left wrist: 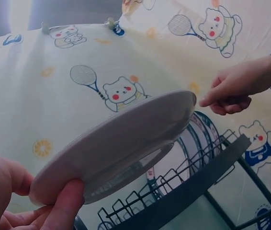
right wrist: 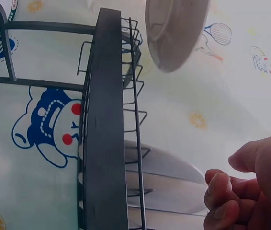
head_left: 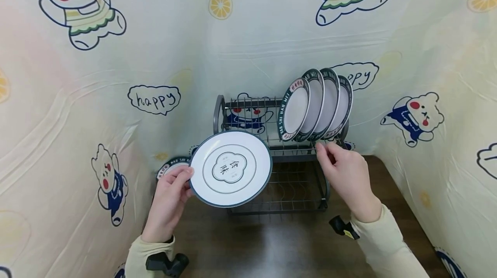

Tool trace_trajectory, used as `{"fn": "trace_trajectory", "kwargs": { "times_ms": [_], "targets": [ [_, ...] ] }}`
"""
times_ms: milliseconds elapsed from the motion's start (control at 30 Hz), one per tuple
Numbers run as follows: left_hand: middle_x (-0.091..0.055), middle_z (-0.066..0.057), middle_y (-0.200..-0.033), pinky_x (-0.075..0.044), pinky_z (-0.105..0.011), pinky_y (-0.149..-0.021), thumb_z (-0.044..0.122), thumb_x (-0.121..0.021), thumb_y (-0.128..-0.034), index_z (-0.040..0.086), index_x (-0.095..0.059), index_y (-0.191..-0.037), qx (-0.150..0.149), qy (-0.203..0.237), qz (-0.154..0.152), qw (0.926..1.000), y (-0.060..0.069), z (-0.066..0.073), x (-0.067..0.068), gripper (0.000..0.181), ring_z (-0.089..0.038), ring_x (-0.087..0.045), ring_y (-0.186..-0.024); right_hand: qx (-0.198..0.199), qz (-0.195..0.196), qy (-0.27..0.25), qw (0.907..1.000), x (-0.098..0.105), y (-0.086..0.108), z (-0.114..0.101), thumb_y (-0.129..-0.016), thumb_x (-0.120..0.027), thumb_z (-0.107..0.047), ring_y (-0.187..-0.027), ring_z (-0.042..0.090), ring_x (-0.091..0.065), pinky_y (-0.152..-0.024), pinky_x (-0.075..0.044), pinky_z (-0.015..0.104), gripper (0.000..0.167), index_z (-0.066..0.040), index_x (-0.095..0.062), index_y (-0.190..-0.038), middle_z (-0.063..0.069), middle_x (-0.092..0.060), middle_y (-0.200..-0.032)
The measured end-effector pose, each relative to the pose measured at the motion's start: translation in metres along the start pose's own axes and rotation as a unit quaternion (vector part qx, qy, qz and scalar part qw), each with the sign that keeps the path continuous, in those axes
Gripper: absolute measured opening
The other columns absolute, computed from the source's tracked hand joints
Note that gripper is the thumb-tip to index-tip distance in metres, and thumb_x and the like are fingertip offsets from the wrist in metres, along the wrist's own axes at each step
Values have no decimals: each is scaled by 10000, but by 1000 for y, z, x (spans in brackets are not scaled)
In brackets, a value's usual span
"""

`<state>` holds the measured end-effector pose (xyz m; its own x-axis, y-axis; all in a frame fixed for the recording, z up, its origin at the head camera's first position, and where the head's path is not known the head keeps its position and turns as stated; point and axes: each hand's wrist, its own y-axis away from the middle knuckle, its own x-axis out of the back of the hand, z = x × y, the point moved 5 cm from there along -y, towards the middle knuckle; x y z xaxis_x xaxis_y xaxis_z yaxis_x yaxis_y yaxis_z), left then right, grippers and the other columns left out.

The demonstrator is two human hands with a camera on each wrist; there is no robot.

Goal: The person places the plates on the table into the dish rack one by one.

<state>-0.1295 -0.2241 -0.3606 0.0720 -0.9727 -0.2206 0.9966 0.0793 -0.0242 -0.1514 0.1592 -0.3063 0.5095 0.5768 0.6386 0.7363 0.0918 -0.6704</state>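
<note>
My left hand (head_left: 171,200) pinches the left rim of a white plate (head_left: 231,169) with a thin dark edge. Its face carries a cloud-shaped print, and it is held in front of a dark two-tier dish rack (head_left: 219,116). In the left wrist view the same plate (left wrist: 121,139) is tilted, thumb and fingers on either side of its edge. Several plates with green lettered rims (head_left: 294,110) stand on edge at the upper tier's right end. Just below and in front of them is my right hand (head_left: 347,174), holding nothing, its fingers loosely curled and the thumb apart from them.
Behind my left hand, another lettered plate (head_left: 174,165) shows partly at the rack's left. The rack's lower tier (head_left: 287,187) has wire slots. A brown wooden surface (head_left: 248,243) lies beneath. Patterned cloth (head_left: 248,32) surrounds the back and both sides.
</note>
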Motion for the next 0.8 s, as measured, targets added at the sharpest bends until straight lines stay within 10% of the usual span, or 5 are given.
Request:
{"fn": "trace_trajectory", "kwargs": {
  "times_ms": [800],
  "targets": [
    [-676,-63,-1005,-608,-234,-740,121,-573,-1065,69,-705,-1002,316,-38,-153,9994,-14,-17,-32,156,-143,-645,-800,84,-616,-133,9980,-16,4,-18,-995,-685,-166,-454,57,-336,-402,-296,243,325,-152,-572,-691,-97,-347,-519]
  ]
}}
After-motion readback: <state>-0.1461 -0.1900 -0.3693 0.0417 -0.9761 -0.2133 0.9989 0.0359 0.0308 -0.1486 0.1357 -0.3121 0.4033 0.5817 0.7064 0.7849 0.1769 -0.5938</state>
